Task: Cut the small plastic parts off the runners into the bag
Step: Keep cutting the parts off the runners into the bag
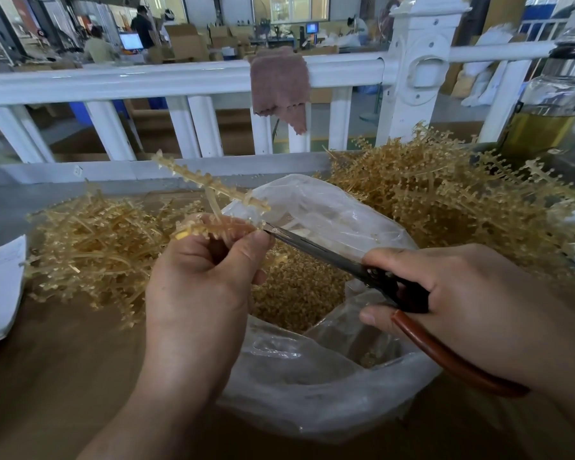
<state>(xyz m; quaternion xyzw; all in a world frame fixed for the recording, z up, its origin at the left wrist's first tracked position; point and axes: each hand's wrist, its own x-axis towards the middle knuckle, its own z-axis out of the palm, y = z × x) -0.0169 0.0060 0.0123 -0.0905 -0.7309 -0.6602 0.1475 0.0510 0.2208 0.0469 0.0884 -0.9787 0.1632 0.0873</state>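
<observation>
Left hand (196, 277): fingers and thumb are curled tight round a tan runner (213, 224), holding it over the bag's mouth. A second branch rises up and to the left.

Right hand (462, 293): it grips the scissors (329, 257) by their red-brown handles. The blades are nearly closed and point up-left. Their tips touch the runner's right end, just beside the left thumb. The runner's long axis lies across the blades, so the cut falls between the two hands.

The clear bag (312, 393) sits directly beneath, with cut parts (296, 287) heaped inside. Piled runners (445, 200) lie to the right and barer sprues (97, 247) to the left, all on a brown table (63, 376).

Beyond stand a white railing (180, 81), a draped cloth (279, 84) and the workshop.
</observation>
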